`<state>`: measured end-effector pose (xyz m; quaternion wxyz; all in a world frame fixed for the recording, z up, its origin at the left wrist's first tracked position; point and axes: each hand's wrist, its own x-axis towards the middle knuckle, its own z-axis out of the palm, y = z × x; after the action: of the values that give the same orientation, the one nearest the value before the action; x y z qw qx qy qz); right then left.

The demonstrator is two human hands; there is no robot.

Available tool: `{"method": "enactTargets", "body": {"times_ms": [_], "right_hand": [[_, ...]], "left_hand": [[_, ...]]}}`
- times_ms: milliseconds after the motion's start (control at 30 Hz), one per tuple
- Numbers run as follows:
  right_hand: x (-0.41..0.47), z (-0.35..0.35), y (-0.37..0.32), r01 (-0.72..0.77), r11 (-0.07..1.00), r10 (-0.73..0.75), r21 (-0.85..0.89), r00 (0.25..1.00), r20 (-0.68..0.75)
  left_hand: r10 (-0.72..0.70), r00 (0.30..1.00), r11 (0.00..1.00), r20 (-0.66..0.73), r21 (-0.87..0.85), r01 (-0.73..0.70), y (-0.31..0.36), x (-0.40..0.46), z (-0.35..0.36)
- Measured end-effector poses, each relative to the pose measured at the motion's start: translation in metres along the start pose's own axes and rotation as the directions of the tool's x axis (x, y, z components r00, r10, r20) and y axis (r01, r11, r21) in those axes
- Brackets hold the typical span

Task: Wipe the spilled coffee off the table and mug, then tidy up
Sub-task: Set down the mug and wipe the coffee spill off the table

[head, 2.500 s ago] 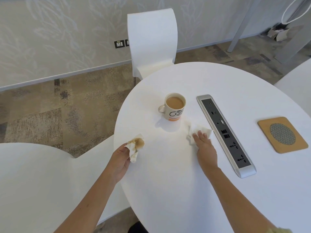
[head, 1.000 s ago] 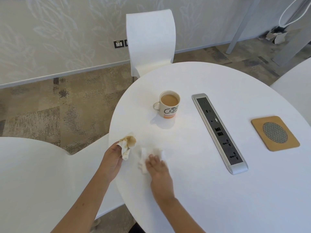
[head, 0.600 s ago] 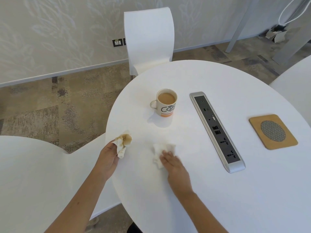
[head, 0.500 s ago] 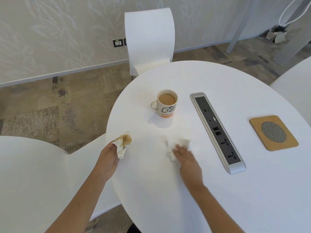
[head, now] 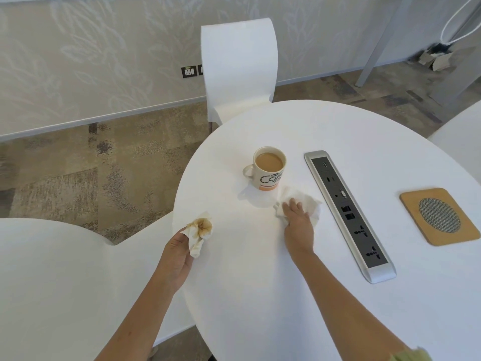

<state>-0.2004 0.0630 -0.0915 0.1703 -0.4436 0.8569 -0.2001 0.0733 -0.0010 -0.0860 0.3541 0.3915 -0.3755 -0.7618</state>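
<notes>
Coffee-stained tissue (head: 200, 230), soft and soggy, sits crumpled and pinched in the left hand (head: 177, 254) at lower left of centre. Mug (head: 268, 168), centre frame, looks full and tippy; best gripped by its handle. Right hand (head: 296, 220) presses flat, fingers spread, on a clean tissue (head: 311, 204) just beside it.

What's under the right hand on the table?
A white tissue lies spread flat on the white table beneath the right hand, its edges sticking out beside the mug. Whether any coffee remains under the tissue is hidden.
</notes>
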Motion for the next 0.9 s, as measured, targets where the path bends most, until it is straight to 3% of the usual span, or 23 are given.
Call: {"method": "enactTargets", "body": {"times_ms": [233, 400, 500, 567, 667, 767, 900], "right_hand": [[-0.009, 0.035, -0.058, 0.224, 0.974, -0.224, 0.014, 0.964, 0.143], [-0.05, 0.058, -0.082, 0.489, 0.868, -0.491, 0.089, 0.818, 0.301], [-0.064, 0.051, -0.061, 0.59, 0.802, -0.578, 0.09, 0.732, 0.36], [-0.066, 0.037, -0.043, 0.598, 0.794, -0.59, 0.109, 0.715, 0.374], [-0.067, 0.018, -0.019, 0.534, 0.84, -0.531, 0.093, 0.775, 0.343], [-0.067, -0.002, 0.005, 0.361, 0.929, -0.368, 0.075, 0.893, 0.259], [-0.075, -0.017, 0.03, 0.188, 0.982, -0.182, -0.021, 0.971, 0.152]], "left_hand": [[-0.01, 1.0, 1.0, -0.016, -0.013, 0.009, -0.002, 0.0, -0.002], [-0.03, 0.996, 0.997, -0.085, -0.071, 0.024, -0.005, 0.001, -0.004], [-0.035, 0.994, 0.997, -0.104, -0.077, 0.027, -0.005, 0.002, -0.003], [-0.024, 0.995, 0.998, -0.092, -0.052, 0.019, -0.004, 0.001, -0.002], [0.003, 0.999, 1.0, -0.047, -0.011, -0.004, -0.002, 0.0, 0.001], [-0.007, 0.999, 0.999, -0.035, 0.038, 0.008, -0.002, -0.002, 0.003], [-0.018, 1.0, 0.996, 0.001, 0.09, 0.018, 0.002, -0.01, 0.008]]}}
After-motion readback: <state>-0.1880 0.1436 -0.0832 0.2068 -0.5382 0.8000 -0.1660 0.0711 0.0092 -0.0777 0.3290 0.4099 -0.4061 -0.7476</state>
